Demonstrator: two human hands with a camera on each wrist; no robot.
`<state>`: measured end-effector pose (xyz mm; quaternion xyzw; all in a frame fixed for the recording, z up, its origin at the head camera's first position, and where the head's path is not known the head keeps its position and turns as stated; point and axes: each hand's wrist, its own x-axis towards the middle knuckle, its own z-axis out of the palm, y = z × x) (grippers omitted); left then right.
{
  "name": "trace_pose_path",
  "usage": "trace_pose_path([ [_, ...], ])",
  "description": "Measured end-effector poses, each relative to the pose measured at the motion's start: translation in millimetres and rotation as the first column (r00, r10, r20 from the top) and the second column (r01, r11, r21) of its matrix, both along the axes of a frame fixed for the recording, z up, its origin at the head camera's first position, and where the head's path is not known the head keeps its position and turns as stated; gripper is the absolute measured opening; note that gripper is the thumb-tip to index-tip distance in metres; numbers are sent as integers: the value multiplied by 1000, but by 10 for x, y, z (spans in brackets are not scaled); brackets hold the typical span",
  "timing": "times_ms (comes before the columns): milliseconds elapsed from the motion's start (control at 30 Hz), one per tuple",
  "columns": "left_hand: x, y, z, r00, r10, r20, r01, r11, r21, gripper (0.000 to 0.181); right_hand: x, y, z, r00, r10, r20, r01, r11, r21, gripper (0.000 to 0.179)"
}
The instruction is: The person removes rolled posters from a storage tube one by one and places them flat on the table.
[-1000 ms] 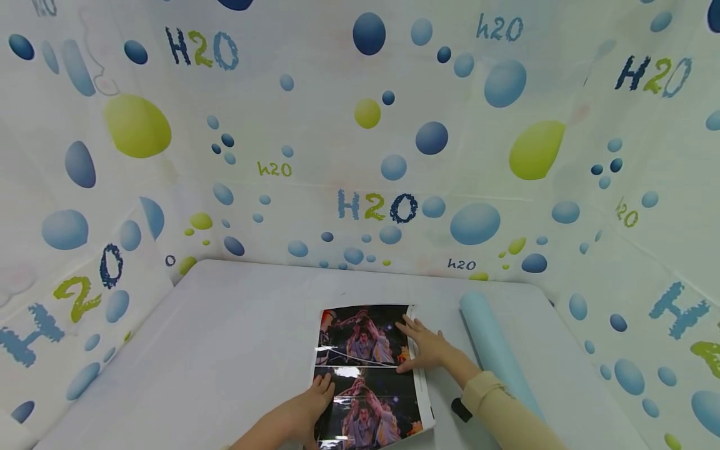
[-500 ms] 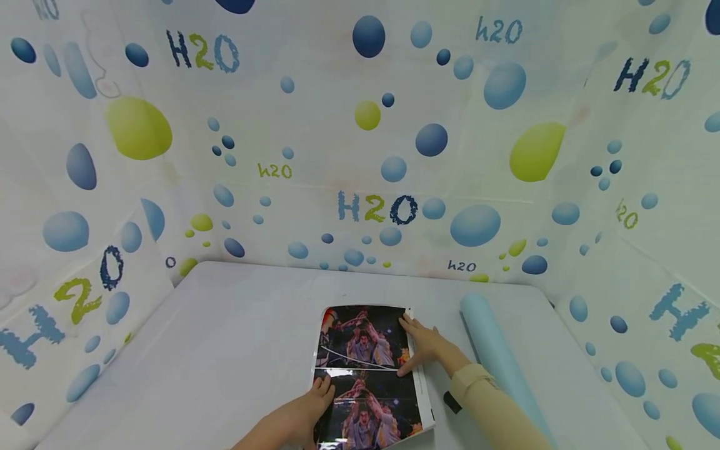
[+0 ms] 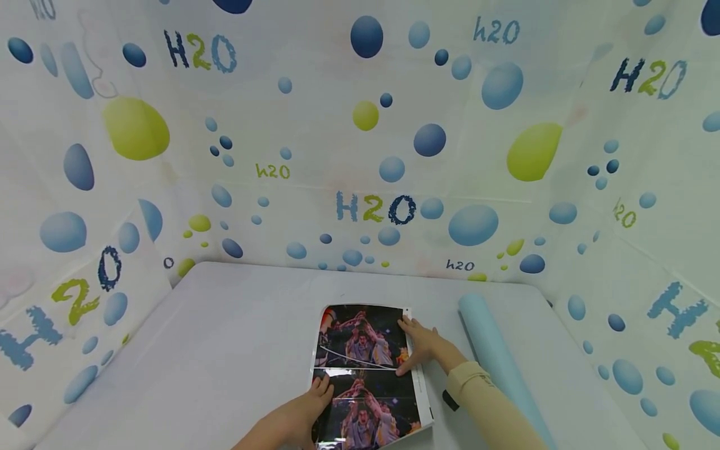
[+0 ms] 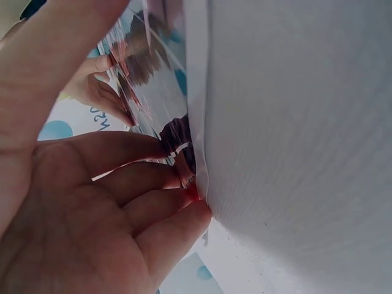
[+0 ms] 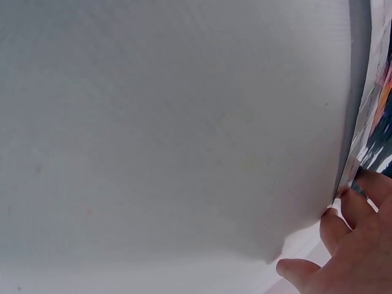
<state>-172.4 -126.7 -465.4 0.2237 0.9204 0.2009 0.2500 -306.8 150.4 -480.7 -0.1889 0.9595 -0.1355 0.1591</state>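
A glossy photo sheet [image 3: 368, 350] with white borders lies on the table in the head view, printed with two matching pictures of people with raised arms. A pale line slants across its upper picture. My left hand [image 3: 298, 415] rests at its left edge, fingertips on the glossy face. In the left wrist view, that hand's fingers [image 4: 165, 220] reach the sheet's edge nearly straight. My right hand [image 3: 432, 347] spreads over the right border, thumb apart from the other fingers. In the right wrist view, several fingers [image 5: 340, 229] touch the sheet's white edge [image 5: 361, 125].
A light blue roll [image 3: 500, 359] lies lengthwise to the right of the sheet, beside the right forearm. Near the right sleeve [image 3: 478, 387] is a small black object [image 3: 450, 400], partly hidden. White table surface [image 3: 236, 350] extends left; a bubble-patterned curtain [image 3: 315, 125] encloses the table.
The sheet's far edge has become slightly bowed, its upper left corner now rounded. My right wrist and forearm have shifted a little left. Both hands stay on the sheet.
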Motion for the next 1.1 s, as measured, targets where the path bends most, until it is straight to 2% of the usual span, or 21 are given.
trace_pose_path([
  [200,0,-12,-20,1000,1,23,-2,1000,15,95,-4,-8,-10,1000,-7,11,7,1000,5,115],
  [567,4,-26,-27,1000,3,13,-4,999,34,92,6,-27,-4,1000,-8,-3,8,1000,8,114],
  [867,-1,-89,-4,998,-19,62,11,991,133,96,34,-15,43,1000,1,-26,0,1000,23,116],
  [967,-6,-129,27,998,-41,39,33,982,186,95,36,-13,52,999,3,-51,0,999,44,116],
  [1067,-15,-167,60,997,-62,-46,72,967,245,90,52,-13,59,998,2,-57,2,998,65,116],
  [1100,-21,-180,68,994,-71,-79,91,955,284,84,62,-15,69,998,2,-56,1,998,67,115],
])
